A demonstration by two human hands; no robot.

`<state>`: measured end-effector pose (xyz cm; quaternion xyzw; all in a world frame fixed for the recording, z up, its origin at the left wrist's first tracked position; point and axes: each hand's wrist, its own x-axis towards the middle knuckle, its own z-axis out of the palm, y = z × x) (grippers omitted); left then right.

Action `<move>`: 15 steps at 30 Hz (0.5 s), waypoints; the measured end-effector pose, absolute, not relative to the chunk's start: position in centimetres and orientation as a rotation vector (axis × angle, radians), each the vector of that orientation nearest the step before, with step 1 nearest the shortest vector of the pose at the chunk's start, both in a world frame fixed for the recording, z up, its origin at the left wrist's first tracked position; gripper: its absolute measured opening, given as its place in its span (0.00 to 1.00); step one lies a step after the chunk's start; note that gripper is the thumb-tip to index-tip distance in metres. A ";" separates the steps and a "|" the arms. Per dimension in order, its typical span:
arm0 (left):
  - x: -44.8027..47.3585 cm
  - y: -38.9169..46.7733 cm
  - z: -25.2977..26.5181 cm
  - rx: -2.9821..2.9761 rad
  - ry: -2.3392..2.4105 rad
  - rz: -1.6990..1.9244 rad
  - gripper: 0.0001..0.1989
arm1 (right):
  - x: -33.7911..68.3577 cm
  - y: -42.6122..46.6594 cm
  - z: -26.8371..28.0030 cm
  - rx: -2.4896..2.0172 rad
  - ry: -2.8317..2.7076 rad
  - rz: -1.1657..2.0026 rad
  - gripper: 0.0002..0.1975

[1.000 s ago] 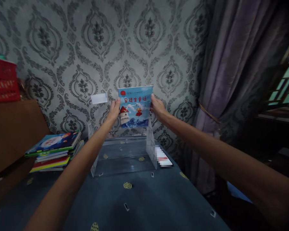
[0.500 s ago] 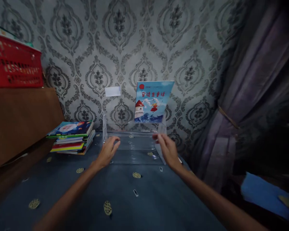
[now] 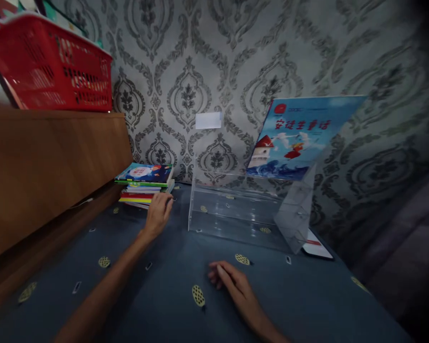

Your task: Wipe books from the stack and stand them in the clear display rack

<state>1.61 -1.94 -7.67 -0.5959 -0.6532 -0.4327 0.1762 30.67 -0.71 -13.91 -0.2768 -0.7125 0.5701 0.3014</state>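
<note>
A patterned wall [image 3: 232,66] backs everything, and a blue-covered desk [image 3: 164,305] spreads below it. On the left stands a wooden cabinet [image 3: 57,166] with a red basket [image 3: 59,62] on top (full of something too hidden to name). A clear rack [image 3: 296,209] stands on the desk, its lower tiers see-through. The book stack [image 3: 143,183] lies between cabinet and rack, its edges uneven; a careless tug at one of the lower books could make the upper ones slide. A blue book [image 3: 300,138] stands in the rack's back tier at the right end, rising well above it, so a bump to the rack might tip it.

The left grip [image 3: 158,213] is half open, fingers loosely bent, with nothing seen in it; the stack lies just beyond its fingertips, though I cannot tell whether they touch. The right grip [image 3: 232,283] hangs loosely curled and apparently empty, in front of the rack, well apart from stack and blue book alike. Beside the rack's right side lies a phone [image 3: 316,247].
</note>
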 end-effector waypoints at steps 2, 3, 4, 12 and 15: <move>-0.5 -1.4 -6.7 -1.584 -1.868 -1.081 0.15 | 31.0 -0.6 -13.9 -0.746 -1.891 1.526 0.34; -1.4 -1.0 -6.1 -1.542 -1.888 -1.004 0.15 | 31.1 -0.6 -13.8 -0.751 -1.892 1.532 0.34; -2.3 -0.4 -5.5 -1.507 -1.910 -0.929 0.17 | 31.2 -0.6 -13.6 -0.756 -1.894 1.535 0.34; -5.7 3.3 -3.9 -1.556 -2.033 -0.496 0.28 | 31.5 -0.2 -13.5 -0.788 -1.902 1.557 0.34; -5.9 3.3 -3.9 -1.559 -2.026 -0.488 0.26 | 31.6 0.1 -13.8 -0.774 -1.893 1.567 0.33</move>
